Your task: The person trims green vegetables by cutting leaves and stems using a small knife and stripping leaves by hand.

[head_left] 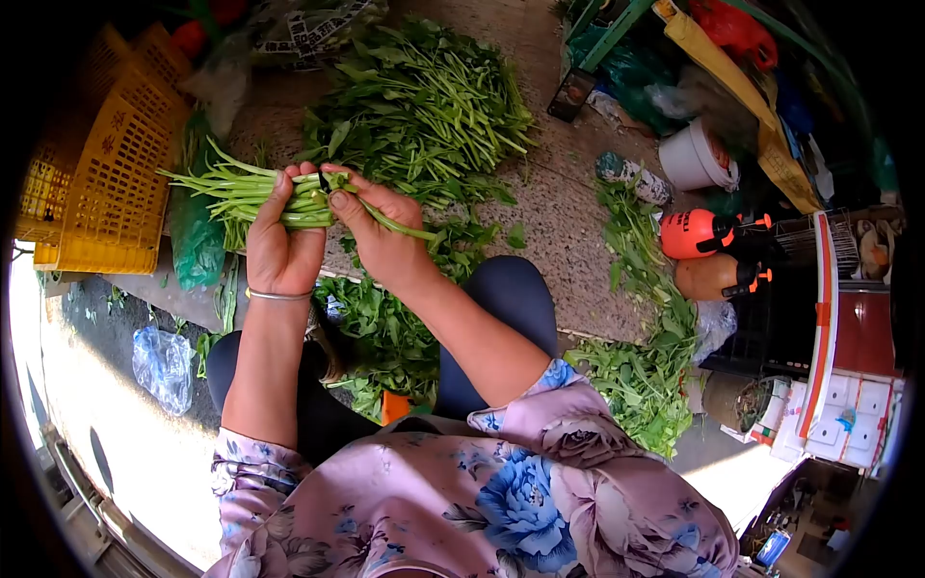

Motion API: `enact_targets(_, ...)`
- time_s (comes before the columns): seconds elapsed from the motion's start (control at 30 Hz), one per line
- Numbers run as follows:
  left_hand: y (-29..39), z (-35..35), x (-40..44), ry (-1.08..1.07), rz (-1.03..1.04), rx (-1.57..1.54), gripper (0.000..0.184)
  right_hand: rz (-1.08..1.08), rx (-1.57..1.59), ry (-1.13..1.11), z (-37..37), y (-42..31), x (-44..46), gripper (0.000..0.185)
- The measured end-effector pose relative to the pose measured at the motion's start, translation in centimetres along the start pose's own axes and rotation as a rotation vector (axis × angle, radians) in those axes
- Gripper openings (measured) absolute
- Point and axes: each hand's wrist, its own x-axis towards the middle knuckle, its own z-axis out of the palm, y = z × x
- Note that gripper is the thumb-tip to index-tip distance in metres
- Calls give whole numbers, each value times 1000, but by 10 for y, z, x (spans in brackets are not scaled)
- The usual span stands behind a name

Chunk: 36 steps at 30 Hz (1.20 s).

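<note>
While the left hand (284,252) is closed around the stem bunch (236,190) beside the leafy pile (448,120), the right hand (392,231) pinches its end. Works best with ends flush, grip snug, no crushing. Dark bit at fingers: can't identify.

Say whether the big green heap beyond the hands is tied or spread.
Spread: the heap lies loose on the floor, stems fanned out, no tie visible around it.
</note>
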Motion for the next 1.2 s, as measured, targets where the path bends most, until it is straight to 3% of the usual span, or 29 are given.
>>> enact_targets(0.03, -1, -1, 1, 0, -3, 1, 14, 98, 167, 4, 1, 2, -1, 25)
enact_targets(0.13, -5, -6, 7, 79, 30, 66, 14, 178, 280, 76, 4, 21, -1, 24)
enact_targets(0.33, -3, -24, 21, 209, 129, 136, 12, 370, 155, 157, -4, 45, -6, 24)
enact_targets(0.43, 25, -13, 16, 10, 287, 198, 11, 526, 162, 237, -18, 56, -8, 30)
enact_targets(0.47, 35, -21, 21, -41, 249, 144, 11, 558, -34, 198, -22, 59, -13, 32)
enact_targets(0.5, 43, -30, 27, -132, 180, 66, 11, 586, -221, 138, -20, 59, -15, 35)
enact_targets(0.57, 48, -22, 18, -79, 103, -28, 10, 698, -368, -71, -18, 52, -28, 30)
enact_targets(0.63, 50, -13, 12, -118, 72, -112, 10, 904, -704, -553, -28, 72, -43, 45)
enact_targets(0.8, 51, -9, 7, -70, 56, -225, 12, 894, -1533, -1426, -18, 67, -81, 102)
enact_targets(0.9, 48, -6, 4, -106, 43, -221, 11, 946, -1531, -1382, -16, 64, -65, 97)
enact_targets(0.93, 47, -6, 4, -119, 37, -217, 11, 709, -1467, -1067, -22, 66, -63, 75)
enact_targets(1.0, 45, -4, 4, -130, 33, -214, 11, 661, -1174, -642, -23, 64, -42, 48)
enact_targets(1.03, 44, -3, 3, -115, 34, -191, 10, 521, -832, -416, -22, 75, -36, 32)
enact_targets(1.1, 40, -4, 3, -100, 33, -170, 9, 543, -262, -220, -17, 59, -25, 29)
enact_targets(1.13, 38, -7, 5, -103, 32, -158, 10, 542, -264, -219, -13, 48, -21, 29)
enact_targets(1.2, 33, -8, 7, -103, 33, -151, 11, 587, 267, -49, -8, 32, -19, 23)
